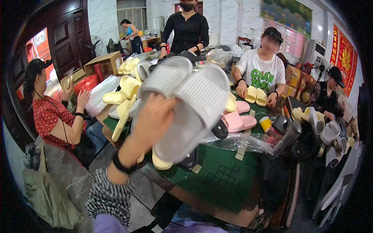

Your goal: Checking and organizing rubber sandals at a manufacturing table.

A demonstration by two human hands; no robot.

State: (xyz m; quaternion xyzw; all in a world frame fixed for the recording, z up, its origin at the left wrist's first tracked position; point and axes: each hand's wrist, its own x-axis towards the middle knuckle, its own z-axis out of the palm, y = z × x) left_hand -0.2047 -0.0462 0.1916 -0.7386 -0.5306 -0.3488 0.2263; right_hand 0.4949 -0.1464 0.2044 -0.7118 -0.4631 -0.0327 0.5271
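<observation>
My left hand (152, 121), with a black wristband and a checkered sleeve, is closed on a pair of grey slippers (204, 99). It holds them together up off the table, close in front of me, with the ribbed straps facing up. The slippers are blurred. Below them on the table lie part of a yellow slipper (161, 161) and a dark slipper (190, 158). Just beyond to the right sit a pair of pink slippers (237, 121) and a black slipper (220, 129). My right hand does not show.
Clear plastic (241, 143) lies across the green tabletop (221, 190). A yellow cup (265, 124) and a tumbler (288, 138) stand at the right. More yellow slippers (126, 91) are piled at the left, near a cardboard box (104, 63). Several co-workers are around the table.
</observation>
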